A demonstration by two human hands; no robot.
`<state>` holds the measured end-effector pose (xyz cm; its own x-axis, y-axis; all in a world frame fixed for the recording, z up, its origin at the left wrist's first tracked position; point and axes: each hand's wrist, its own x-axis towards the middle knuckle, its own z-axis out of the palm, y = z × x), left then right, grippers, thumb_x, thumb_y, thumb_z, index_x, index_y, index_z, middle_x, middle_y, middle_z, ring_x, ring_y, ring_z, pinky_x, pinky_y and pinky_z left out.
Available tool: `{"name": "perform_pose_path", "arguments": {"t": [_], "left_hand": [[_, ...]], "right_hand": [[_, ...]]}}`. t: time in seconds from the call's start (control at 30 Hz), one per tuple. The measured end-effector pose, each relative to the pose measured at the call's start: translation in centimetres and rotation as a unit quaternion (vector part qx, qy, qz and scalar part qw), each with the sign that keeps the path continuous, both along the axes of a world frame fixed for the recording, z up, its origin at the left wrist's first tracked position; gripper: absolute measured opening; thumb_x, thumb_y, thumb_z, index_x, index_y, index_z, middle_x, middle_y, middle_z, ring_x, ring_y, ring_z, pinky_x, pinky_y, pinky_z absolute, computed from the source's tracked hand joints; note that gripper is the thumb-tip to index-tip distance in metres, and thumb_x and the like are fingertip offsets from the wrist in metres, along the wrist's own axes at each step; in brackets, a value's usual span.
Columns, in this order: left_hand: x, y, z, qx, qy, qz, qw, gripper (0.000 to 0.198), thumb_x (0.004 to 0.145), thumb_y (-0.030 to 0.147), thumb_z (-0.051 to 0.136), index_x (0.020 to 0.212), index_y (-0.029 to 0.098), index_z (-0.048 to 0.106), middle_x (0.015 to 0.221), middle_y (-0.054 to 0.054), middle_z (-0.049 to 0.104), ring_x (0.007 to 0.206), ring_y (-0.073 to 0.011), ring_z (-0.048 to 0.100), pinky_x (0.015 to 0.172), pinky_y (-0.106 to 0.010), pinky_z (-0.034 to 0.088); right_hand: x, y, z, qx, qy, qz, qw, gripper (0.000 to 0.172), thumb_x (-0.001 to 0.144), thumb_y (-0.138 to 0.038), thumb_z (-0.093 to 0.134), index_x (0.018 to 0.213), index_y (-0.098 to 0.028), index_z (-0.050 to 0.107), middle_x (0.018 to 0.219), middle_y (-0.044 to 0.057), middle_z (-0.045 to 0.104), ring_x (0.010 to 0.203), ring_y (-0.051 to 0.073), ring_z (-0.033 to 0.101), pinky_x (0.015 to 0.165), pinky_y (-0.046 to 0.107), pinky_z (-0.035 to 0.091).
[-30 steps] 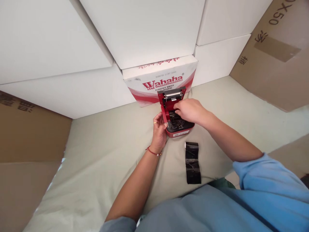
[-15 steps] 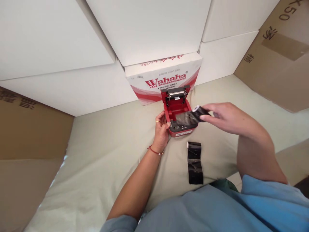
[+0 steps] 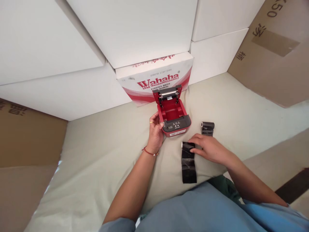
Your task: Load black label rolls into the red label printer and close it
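Observation:
A small red-and-black label printer [image 3: 175,111] stands with its lid raised and its red inner compartment bare. My left hand [image 3: 155,131] grips its left front corner, thumb on the black front panel. My right hand [image 3: 205,146] has thumb and fingers around the right end of a black ribbon roll [image 3: 187,147] with a white core. From that roll a strip of shiny black film lies unrolled toward my body. A second black ribbon roll [image 3: 207,125], its short tail partly hidden by my right hand, rests on the cloth right of the printer.
Behind the printer stands a white and red Wahaha water carton [image 3: 156,77], close to the raised lid. White boxes [image 3: 135,29] rise behind it. Brown cardboard boxes flank the left and right [image 3: 272,58]. Pale green cloth [image 3: 108,145] covers the surface.
My right hand has let go of one ribbon roll, now lying right of the printer, and has come down to the other roll. My left hand stays on the printer.

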<state>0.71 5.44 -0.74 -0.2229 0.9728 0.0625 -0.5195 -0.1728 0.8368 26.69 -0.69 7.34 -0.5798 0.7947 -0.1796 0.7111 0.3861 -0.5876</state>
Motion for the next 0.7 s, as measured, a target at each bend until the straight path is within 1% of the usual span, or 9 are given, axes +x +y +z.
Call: {"name": "perform_pose_path", "arguments": {"t": [0.07,0.13,0.27,0.37,0.43,0.5,0.57,0.6,0.7], "left_hand": [[0.0,0.0,0.0,0.002,0.007,0.004,1.000,0.059,0.073,0.046,0.094,0.123,0.029,0.069,0.145,-0.005,0.067,0.140,-0.0259,0.061,0.115,-0.039,0.053],[0.0,0.0,-0.1,0.002,0.008,0.001,1.000,0.059,0.073,0.046,0.094,0.123,0.029,0.069,0.144,-0.005,0.067,0.139,-0.0255,0.061,0.114,-0.038,0.053],[-0.1,-0.1,0.0,0.000,-0.003,-0.020,1.000,0.064,0.072,0.046,0.095,0.126,0.030,0.066,0.144,-0.004,0.066,0.137,-0.0249,0.062,0.114,-0.038,0.053],[-0.2,-0.1,0.0,0.001,0.005,-0.038,0.999,0.064,0.075,0.047,0.093,0.129,0.031,0.063,0.147,-0.004,0.065,0.139,-0.0253,0.062,0.117,-0.041,0.051],[-0.2,-0.2,0.1,0.000,0.009,-0.042,0.999,0.063,0.077,0.047,0.092,0.130,0.031,0.062,0.146,-0.005,0.065,0.139,-0.0254,0.062,0.118,-0.042,0.050],[-0.1,-0.2,0.2,-0.001,0.005,-0.035,0.999,0.063,0.076,0.045,0.093,0.129,0.030,0.062,0.147,-0.005,0.065,0.140,-0.0253,0.061,0.120,-0.042,0.048],[-0.1,-0.2,0.3,-0.002,0.002,-0.024,1.000,0.062,0.075,0.044,0.093,0.127,0.029,0.063,0.147,-0.005,0.065,0.141,-0.0255,0.060,0.122,-0.043,0.046],[0.0,-0.2,0.3,-0.002,0.003,-0.021,1.000,0.061,0.075,0.043,0.093,0.127,0.029,0.063,0.147,-0.005,0.065,0.142,-0.0256,0.060,0.123,-0.043,0.046],[0.1,-0.3,0.4,-0.004,0.006,-0.018,1.000,0.059,0.077,0.042,0.091,0.127,0.029,0.064,0.145,-0.006,0.066,0.142,-0.0259,0.060,0.123,-0.044,0.046]], "right_hand": [[-0.9,-0.6,-0.2,-0.010,-0.026,0.000,1.000,0.030,0.103,-0.033,0.065,0.129,-0.026,0.078,0.124,0.011,0.079,0.108,0.027,0.077,0.094,0.039,0.060],[-0.8,-0.5,0.6,-0.023,-0.019,0.013,0.999,0.027,0.103,-0.031,0.065,0.126,-0.025,0.079,0.119,0.011,0.079,0.103,0.026,0.077,0.092,0.037,0.060],[0.4,1.6,4.8,-0.024,0.103,0.071,0.992,0.029,0.106,-0.039,0.064,0.128,-0.026,0.079,0.120,0.009,0.079,0.102,0.022,0.076,0.089,0.033,0.058],[0.0,4.8,7.7,0.054,0.138,0.032,0.988,0.033,0.104,-0.040,0.066,0.131,-0.024,0.077,0.118,0.007,0.078,0.082,0.017,0.071,0.076,0.031,0.055],[-1.6,7.4,8.4,0.118,0.106,-0.007,0.987,0.031,0.101,-0.036,0.069,0.128,-0.023,0.077,0.113,0.007,0.078,0.075,0.016,0.068,0.074,0.032,0.053],[-3.9,9.7,8.2,0.163,0.037,-0.027,0.986,0.031,0.099,-0.030,0.069,0.127,-0.021,0.078,0.116,0.009,0.078,0.088,0.022,0.072,0.081,0.035,0.054],[-6.3,11.4,7.7,0.185,-0.060,-0.034,0.980,0.032,0.099,-0.026,0.067,0.129,-0.020,0.077,0.124,0.012,0.077,0.104,0.029,0.074,0.084,0.039,0.054],[-7.4,12.0,7.4,0.190,-0.108,-0.037,0.975,0.032,0.100,-0.025,0.066,0.129,-0.019,0.077,0.128,0.013,0.077,0.108,0.032,0.074,0.082,0.040,0.053],[-9.4,12.9,6.9,0.201,-0.203,-0.042,0.957,0.028,0.102,-0.027,0.064,0.125,-0.019,0.078,0.126,0.015,0.079,0.106,0.035,0.076,0.073,0.040,0.051]]}}
